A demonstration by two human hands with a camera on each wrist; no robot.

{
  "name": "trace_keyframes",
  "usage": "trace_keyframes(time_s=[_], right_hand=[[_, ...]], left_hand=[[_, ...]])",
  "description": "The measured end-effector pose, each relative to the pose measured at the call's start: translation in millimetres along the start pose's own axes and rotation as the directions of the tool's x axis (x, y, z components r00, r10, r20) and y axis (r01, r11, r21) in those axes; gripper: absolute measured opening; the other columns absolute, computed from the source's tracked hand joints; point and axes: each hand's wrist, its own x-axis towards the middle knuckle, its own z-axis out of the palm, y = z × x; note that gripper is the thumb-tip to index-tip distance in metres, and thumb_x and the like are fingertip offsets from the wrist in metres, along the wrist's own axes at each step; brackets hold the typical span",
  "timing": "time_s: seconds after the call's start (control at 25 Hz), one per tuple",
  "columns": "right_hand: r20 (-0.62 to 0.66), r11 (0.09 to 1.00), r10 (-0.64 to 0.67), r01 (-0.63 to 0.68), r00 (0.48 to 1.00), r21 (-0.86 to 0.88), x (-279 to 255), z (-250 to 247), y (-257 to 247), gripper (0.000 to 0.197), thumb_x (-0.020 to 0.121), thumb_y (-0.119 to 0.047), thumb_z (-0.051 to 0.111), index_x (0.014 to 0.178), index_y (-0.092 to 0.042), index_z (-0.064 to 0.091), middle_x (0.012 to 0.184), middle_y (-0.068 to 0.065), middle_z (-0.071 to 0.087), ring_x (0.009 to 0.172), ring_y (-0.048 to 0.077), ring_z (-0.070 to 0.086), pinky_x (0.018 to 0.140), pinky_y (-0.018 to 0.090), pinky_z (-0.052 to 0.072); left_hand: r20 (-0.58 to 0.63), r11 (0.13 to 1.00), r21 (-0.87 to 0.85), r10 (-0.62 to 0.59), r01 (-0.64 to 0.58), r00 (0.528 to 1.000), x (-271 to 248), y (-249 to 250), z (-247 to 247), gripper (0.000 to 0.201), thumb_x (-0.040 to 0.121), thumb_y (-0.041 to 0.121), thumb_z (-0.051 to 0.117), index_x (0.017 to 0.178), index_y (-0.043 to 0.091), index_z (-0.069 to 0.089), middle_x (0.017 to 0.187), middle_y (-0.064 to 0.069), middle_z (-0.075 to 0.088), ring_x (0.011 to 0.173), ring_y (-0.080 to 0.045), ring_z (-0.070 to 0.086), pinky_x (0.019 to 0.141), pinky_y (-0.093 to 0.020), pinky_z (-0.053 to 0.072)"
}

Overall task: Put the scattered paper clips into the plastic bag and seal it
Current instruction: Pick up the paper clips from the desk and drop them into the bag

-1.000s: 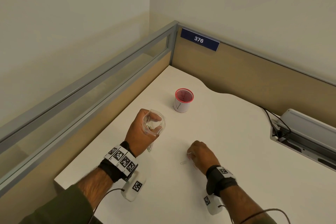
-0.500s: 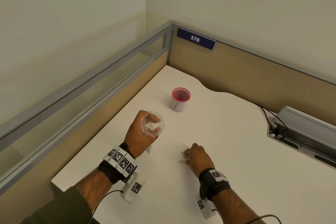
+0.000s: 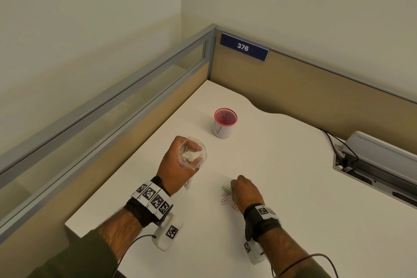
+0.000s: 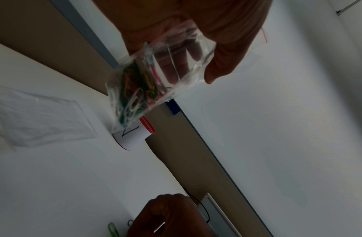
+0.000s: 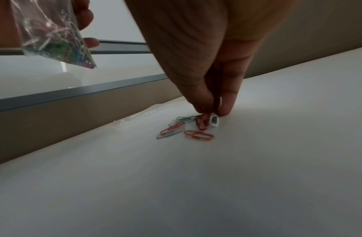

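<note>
My left hand holds a small clear plastic bag above the white desk, its mouth spread wide over the fingers. Coloured paper clips fill the bag's bottom. My right hand is down on the desk, its thumb and fingertips pinching a red clip together with a white one out of a small heap. Several loose clips in green, pink, red and orange lie beside that hand.
A white cup with a red mesh rim stands further back on the desk. A second flat clear bag lies on the desk left of the hands. Partition walls close the left and back; a cable box sits at right.
My right hand has slid slightly left and towards me, gathering clips into a heap and pinching some. The left hand keeps the bag at the same height.
</note>
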Motion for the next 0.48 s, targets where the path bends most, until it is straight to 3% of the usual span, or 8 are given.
trace_keyframes(time_s=[0.16,0.28,0.36,0.48], right_hand=[[-0.01,0.976,0.124,-0.12,0.992,0.183,3.9,-2.2,6.1,0.019,0.09,-0.008,0.049,0.1,-0.007,0.065,0.107,0.008,0.063,0.098,0.026,0.061,0.082,0.029,0.048],[-0.058,0.87,0.255,-0.203,0.965,0.449,0.9,-19.6,11.2,0.018,0.086,-0.004,0.056,0.088,-0.011,0.072,0.097,0.006,0.072,0.087,0.023,0.067,0.077,0.025,0.051],[-0.111,0.74,0.295,-0.153,0.949,0.655,-6.2,-45.5,6.5,0.017,0.084,-0.001,0.061,0.079,-0.013,0.071,0.085,0.003,0.072,0.073,0.02,0.068,0.071,0.026,0.054],[-0.212,0.565,0.259,0.031,0.942,0.825,-21.1,-102.6,-16.8,0.012,0.081,0.0,0.065,0.081,-0.01,0.073,0.075,0.0,0.072,0.063,0.013,0.068,0.065,0.022,0.056]], left_hand=[[0.005,1.0,-0.018,-0.004,0.004,1.0,0.9,-1.9,-1.3,0.037,0.075,-0.003,0.073,0.101,0.015,0.053,0.109,-0.01,0.065,0.11,-0.019,0.063,0.099,-0.037,0.05],[0.007,1.0,-0.016,-0.011,0.011,1.0,1.2,-2.7,1.8,0.038,0.077,-0.01,0.073,0.101,0.008,0.052,0.111,-0.016,0.063,0.111,-0.023,0.061,0.089,-0.02,0.051],[0.012,1.0,0.002,-0.015,0.015,1.0,1.7,-2.6,4.7,0.037,0.077,-0.014,0.071,0.102,0.002,0.05,0.112,-0.02,0.061,0.111,-0.026,0.06,0.085,-0.014,0.051],[0.03,1.0,0.01,-0.027,0.027,0.999,1.5,-5.4,10.7,0.037,0.076,-0.013,0.072,0.102,0.001,0.05,0.11,-0.02,0.062,0.11,-0.025,0.061,0.085,-0.014,0.051]])
